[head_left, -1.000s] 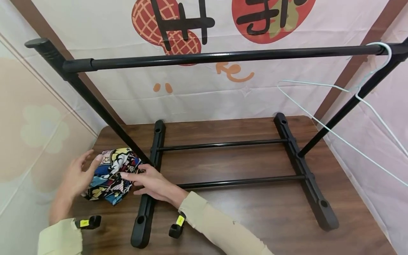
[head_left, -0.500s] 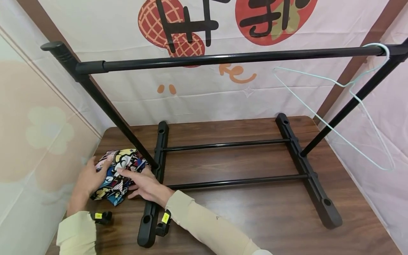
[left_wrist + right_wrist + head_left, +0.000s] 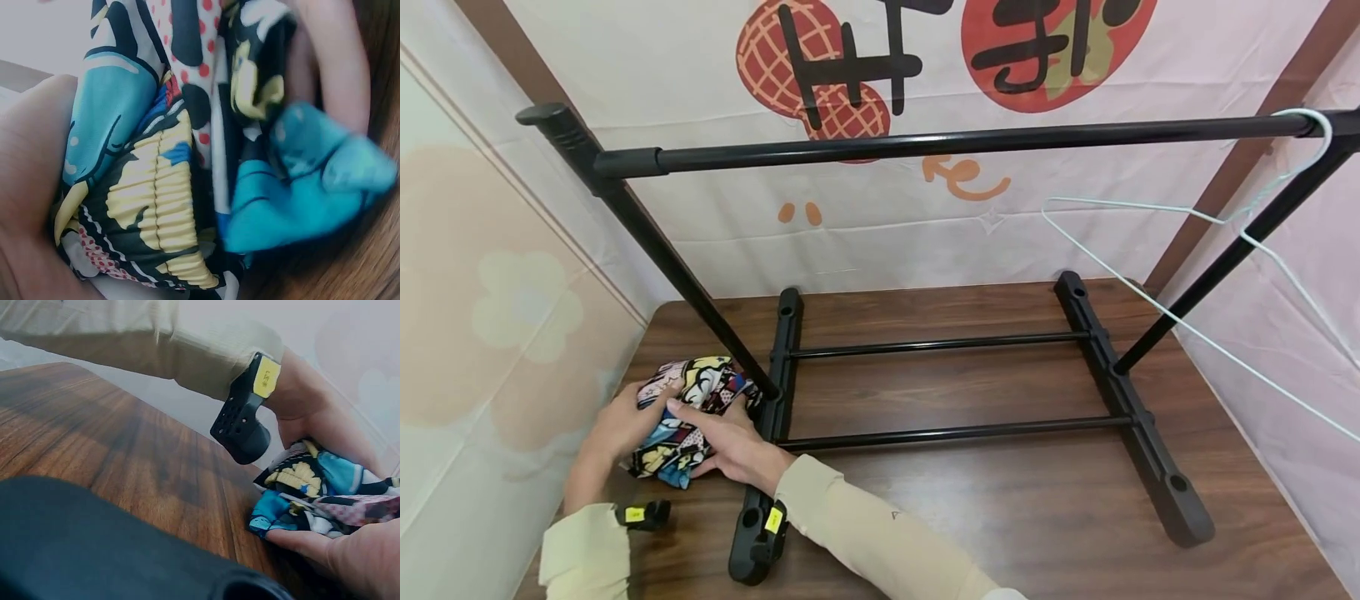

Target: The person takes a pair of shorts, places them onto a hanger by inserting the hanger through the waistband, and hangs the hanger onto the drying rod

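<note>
A crumpled garment (image 3: 706, 385) with a colourful cartoon print lies bunched on the table at the left, beside the rack's left foot. A gathered elastic band (image 3: 156, 200) shows on it in the left wrist view. My left hand (image 3: 625, 423) grips the bundle from its left side. From the right, my right hand (image 3: 739, 446) holds it, thumb on top; in the right wrist view some fingers (image 3: 300, 540) reach beneath the cloth. The fingertips of both hands are partly hidden by the fabric.
A black garment rack (image 3: 925, 148) stands over the wooden table (image 3: 970, 517), its left post rising just behind the bundle. A pale blue wire hanger (image 3: 1150, 304) hangs at the right end of the top bar. Printed cloth walls (image 3: 865, 242) enclose the table.
Both hands have closed in on the garment from either side and now hold it; a second ago the left hand hovered at its edge. The head view has shifted slightly.
</note>
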The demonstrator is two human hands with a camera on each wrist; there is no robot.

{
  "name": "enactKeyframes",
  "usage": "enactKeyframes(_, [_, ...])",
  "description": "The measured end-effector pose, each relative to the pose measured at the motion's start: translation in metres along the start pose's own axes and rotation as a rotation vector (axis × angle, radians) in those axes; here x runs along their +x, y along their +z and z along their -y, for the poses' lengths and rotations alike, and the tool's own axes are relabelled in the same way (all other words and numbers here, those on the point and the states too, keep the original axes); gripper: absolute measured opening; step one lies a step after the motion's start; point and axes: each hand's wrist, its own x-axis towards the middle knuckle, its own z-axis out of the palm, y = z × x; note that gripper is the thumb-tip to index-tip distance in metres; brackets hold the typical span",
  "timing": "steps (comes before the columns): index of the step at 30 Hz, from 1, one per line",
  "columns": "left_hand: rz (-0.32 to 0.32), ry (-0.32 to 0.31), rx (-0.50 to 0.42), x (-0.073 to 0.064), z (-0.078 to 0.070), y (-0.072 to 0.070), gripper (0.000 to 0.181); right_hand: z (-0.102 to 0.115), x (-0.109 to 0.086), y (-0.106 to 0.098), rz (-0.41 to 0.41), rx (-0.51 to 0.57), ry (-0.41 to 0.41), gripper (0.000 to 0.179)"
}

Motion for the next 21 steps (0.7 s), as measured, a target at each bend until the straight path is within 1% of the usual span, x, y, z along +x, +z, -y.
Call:
enactKeyframes(4, [-0.002,-0.02,0.001,-0.006,-0.009,0.003,0.112,-0.002,0.002,0.0,0.011,0.03,-0.019,0.108])
enactKeyframes(7, [-0.037,-0.048,-0.012,-0.013,-0.016,0.004,0.114,0.0,0.002,-0.002,0.046,0.068,-0.019,0.098])
enactKeyframes(11, [-0.095,-0.09,-0.033,-0.027,-0.025,0.002,0.114,0.003,0.001,-0.002,0.134,0.076,-0.016,0.067])
enactKeyframes(14, [-0.143,-0.123,-0.052,-0.038,-0.032,0.0,0.112,0.004,-0.001,-0.002,0.153,0.045,-0.035,0.046])
enactKeyframes(16, [-0.18,-0.138,-0.066,-0.045,-0.037,-0.002,0.11,0.006,-0.002,-0.001,0.139,0.028,-0.049,0.043])
enactKeyframes(19, [-0.229,-0.158,-0.082,-0.053,-0.047,-0.004,0.108,0.011,-0.004,0.001,0.109,0.016,-0.062,0.043])
enactKeyframes(21, [-0.258,-0.165,-0.091,-0.059,-0.053,-0.005,0.106,0.015,-0.005,0.002,0.112,0.018,-0.06,0.042])
